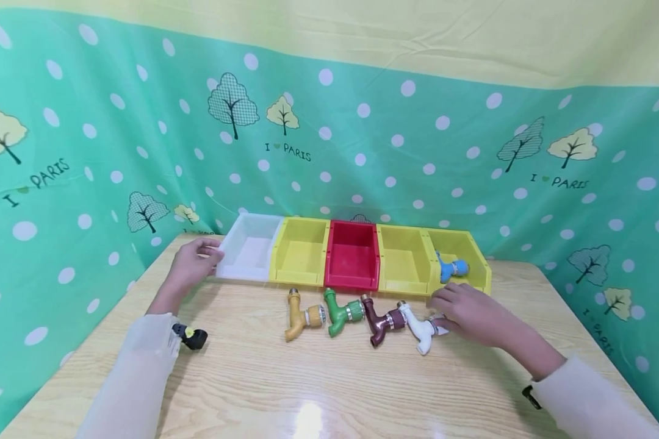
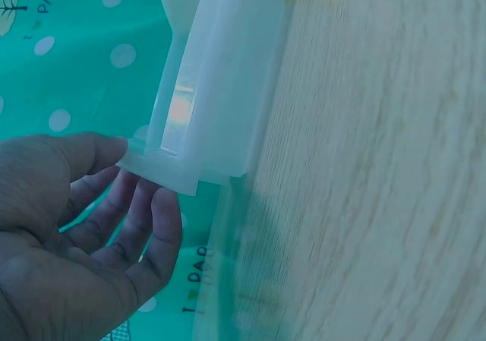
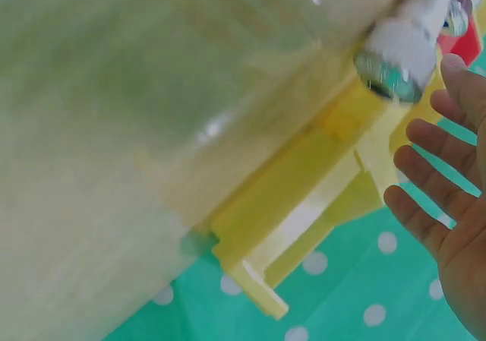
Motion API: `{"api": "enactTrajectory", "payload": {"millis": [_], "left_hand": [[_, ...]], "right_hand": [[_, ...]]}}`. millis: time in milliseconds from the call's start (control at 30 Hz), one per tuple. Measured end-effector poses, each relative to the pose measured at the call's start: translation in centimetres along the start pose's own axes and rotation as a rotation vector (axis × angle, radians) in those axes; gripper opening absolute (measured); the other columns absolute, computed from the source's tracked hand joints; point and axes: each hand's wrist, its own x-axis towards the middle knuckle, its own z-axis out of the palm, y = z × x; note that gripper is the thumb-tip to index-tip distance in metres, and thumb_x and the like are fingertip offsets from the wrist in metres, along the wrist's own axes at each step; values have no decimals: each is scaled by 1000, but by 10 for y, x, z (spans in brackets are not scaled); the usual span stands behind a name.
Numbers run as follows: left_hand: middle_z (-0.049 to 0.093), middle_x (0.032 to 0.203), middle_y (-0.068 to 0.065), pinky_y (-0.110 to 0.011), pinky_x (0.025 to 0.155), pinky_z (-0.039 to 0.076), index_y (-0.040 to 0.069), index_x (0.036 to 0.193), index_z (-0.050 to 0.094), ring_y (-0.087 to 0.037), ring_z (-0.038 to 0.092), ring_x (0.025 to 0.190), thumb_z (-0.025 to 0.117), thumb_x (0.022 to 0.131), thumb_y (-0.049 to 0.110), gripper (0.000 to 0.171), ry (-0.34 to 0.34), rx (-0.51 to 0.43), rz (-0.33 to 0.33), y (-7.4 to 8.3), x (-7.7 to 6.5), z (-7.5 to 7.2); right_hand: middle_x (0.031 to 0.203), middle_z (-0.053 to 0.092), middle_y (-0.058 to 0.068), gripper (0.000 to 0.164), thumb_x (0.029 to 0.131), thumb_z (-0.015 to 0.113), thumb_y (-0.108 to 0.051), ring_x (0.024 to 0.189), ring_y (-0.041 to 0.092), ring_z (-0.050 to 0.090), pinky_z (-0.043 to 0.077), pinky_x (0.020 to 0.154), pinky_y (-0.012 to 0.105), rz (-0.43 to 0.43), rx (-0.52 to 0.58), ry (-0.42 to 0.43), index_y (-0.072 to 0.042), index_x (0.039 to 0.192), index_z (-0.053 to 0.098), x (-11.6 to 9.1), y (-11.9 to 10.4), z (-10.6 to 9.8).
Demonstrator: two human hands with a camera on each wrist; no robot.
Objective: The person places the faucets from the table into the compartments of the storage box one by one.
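Observation:
My left hand [image 1: 194,263] is at the outer side of the white bin [image 1: 243,272]; in the left wrist view its thumb and fingers pinch the bin's rim corner [image 2: 163,172]. My right hand [image 1: 475,314] hovers at the handle end of the white tap [image 1: 420,329], fingers spread and holding nothing in the right wrist view. Left of that tap lie a maroon tap [image 1: 381,322], a green tap [image 1: 337,314] and a yellow-orange tap [image 1: 296,317]. A blue tap [image 1: 451,269] sits inside the rightmost yellow bin [image 1: 480,259].
Between the white bin and the rightmost one, a yellow bin [image 1: 300,277], a red bin [image 1: 351,280] and another yellow bin [image 1: 405,285] stand side by side. They are on a wooden table [image 1: 252,378] before a green dotted curtain [image 1: 362,146].

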Motion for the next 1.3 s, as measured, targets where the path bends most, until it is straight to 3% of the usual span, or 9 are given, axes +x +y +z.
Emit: {"api": "enactTrajectory", "payload": {"millis": [300, 700, 1067, 1300], "left_hand": [[57, 127, -26, -29, 77, 62, -3, 138, 53, -37, 61, 109, 59, 105, 19, 40, -1, 6, 5, 1, -1, 0], [57, 129, -26, -28, 77, 62, -2, 139, 53, -37, 61, 111, 59, 105, 22, 42, 2, 13, 1, 0, 0, 1], [57, 129, -25, -28, 77, 62, -2, 139, 54, -36, 61, 110, 60, 105, 22, 42, 6, 19, 2, -1, 0, 1], [56, 129, -26, -29, 78, 62, -3, 139, 53, -38, 61, 111, 59, 105, 20, 42, -3, 10, 2, 0, -1, 0]], "right_hand": [[106, 71, 1, 29, 86, 83, -26, 98, 22, 66, 60, 84, 42, -61, 15, 10, -13, 111, 73, -2, -20, 11], [108, 72, -6, 32, 84, 84, -31, 99, 15, 67, 60, 84, 36, -96, 137, 28, -18, 111, 74, -8, -21, 16], [117, 70, -1, 24, 94, 75, -33, 107, 23, 64, 59, 89, 49, -31, 120, -151, -31, 118, 75, -1, -33, 7], [119, 66, 2, 24, 96, 68, -45, 108, 23, 60, 55, 89, 52, -26, 109, -181, -34, 117, 73, -1, -35, 10]]}}
